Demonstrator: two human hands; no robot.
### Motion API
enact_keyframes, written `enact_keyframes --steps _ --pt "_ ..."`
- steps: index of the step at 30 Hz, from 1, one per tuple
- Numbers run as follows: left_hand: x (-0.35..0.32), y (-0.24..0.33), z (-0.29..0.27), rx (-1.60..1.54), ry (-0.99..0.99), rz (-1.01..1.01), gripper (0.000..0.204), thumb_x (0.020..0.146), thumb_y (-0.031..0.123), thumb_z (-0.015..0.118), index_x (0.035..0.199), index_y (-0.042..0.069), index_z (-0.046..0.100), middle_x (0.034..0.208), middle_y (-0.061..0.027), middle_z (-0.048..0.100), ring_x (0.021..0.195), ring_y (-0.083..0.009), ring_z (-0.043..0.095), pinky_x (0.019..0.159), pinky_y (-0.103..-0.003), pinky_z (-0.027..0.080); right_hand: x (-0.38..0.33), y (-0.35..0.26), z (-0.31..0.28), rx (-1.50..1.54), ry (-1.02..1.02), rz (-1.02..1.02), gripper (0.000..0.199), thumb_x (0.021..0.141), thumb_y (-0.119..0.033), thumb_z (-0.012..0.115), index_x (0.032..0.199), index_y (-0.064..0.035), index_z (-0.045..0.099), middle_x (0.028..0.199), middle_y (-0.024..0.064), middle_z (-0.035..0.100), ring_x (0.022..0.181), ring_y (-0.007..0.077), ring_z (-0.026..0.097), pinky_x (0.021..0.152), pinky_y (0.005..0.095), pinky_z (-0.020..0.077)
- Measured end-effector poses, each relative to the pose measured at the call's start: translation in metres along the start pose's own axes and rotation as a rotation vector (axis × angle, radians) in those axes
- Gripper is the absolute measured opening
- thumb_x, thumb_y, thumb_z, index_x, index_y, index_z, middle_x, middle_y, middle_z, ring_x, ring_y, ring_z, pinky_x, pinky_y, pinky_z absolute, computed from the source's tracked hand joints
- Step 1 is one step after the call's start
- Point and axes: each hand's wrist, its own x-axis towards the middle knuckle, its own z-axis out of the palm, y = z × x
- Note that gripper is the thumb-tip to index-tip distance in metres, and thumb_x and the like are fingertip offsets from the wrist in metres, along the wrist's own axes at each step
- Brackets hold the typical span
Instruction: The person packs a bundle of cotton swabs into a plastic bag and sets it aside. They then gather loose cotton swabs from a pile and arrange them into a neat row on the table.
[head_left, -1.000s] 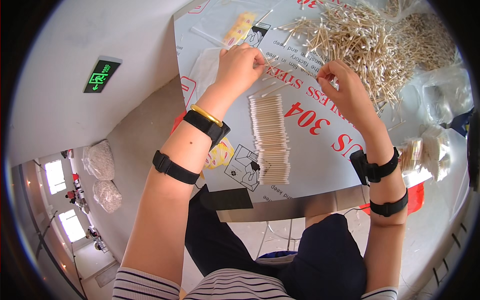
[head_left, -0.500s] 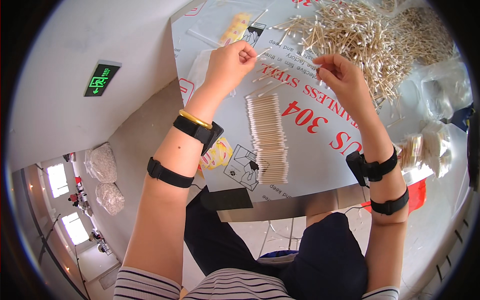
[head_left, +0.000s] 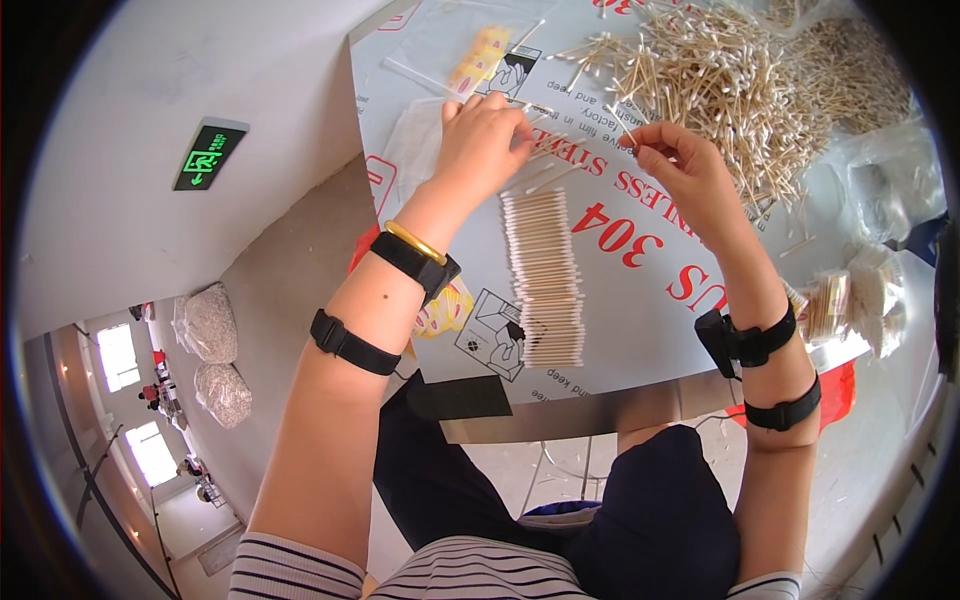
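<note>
My left hand (head_left: 484, 146) is over the upper table, thumb and index finger curled together at the ends of several loose cotton swabs (head_left: 556, 178). It seems to pinch one; the fingertips are partly hidden. Another swab (head_left: 532, 105) shows just beyond its fingers. Further right, my right hand (head_left: 688, 172) pinches a single cotton swab (head_left: 622, 122) between thumb and index finger, its white tip pointing up and away. Between my forearms lies a neat column of cotton swabs (head_left: 545, 275), side by side. A big heap of cotton swabs (head_left: 715, 80) covers the far right.
A clear bag with yellow packets (head_left: 478, 62) lies at the far left. Yellow packets (head_left: 444, 308) sit beside my left wrist. Packed bundles of swabs (head_left: 828, 304) and clear plastic bags (head_left: 890, 185) are at the right. The metal table edge (head_left: 600, 408) runs before my knees.
My left hand has come down and slightly right, toward the loose swabs. My right hand has turned and lowered slightly, and its swab now shows clearly. The view has shifted a little.
</note>
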Motion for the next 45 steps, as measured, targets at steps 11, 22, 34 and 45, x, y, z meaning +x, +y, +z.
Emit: enact_keyframes --steps 11,22,34,45 --pt "-0.021 0.074 -0.048 -0.916 -0.166 -0.18 0.017 0.087 0.014 0.082 0.098 0.003 0.074 0.1 -0.0038 0.068 0.095 -0.0147 0.059 0.091 -0.032 0.049 -0.022 -0.026 0.02 0.216 -0.117 -0.053 0.015 0.101 -0.011 0.069 0.106 0.0028 0.07 0.094 0.0047 0.073 0.087 0.0103 0.066 0.084 0.0278 0.0537" --pt "0.017 -0.045 -0.001 -0.174 0.095 -0.021 0.031 0.09 0.01 0.075 0.121 0.016 0.073 0.116 -0.0063 0.073 0.111 -0.0292 0.066 0.103 -0.044 0.046 -0.136 -0.046 -0.039 -0.061 -0.262 0.091 0.006 0.093 0.001 0.066 0.099 0.0025 0.068 0.093 0.0066 0.072 0.09 0.0164 0.068 0.084 0.0323 0.0526" --pt "0.019 -0.033 0.002 -0.135 -0.147 -0.059 0.009 0.091 0.019 0.077 0.088 0.013 0.07 0.087 0.0032 0.071 0.083 -0.0159 0.068 0.092 -0.037 0.037 -0.156 -0.034 -0.063 -0.033 -0.201 0.259 0.009 0.091 0.004 0.066 0.099 0.0006 0.069 0.096 0.0055 0.071 0.09 0.0147 0.068 0.084 0.0299 0.0517" --pt "-0.003 -0.029 0.006 -0.252 0.016 -0.071 0.007 0.088 0.017 0.077 0.092 0.015 0.072 0.085 0.0043 0.068 0.084 -0.0159 0.067 0.09 -0.039 0.038 -0.191 -0.028 -0.074 0.003 -0.191 0.373 0.01 0.088 0.003 0.063 0.097 0.0005 0.067 0.095 0.0055 0.07 0.092 0.0147 0.067 0.087 0.0313 0.053"
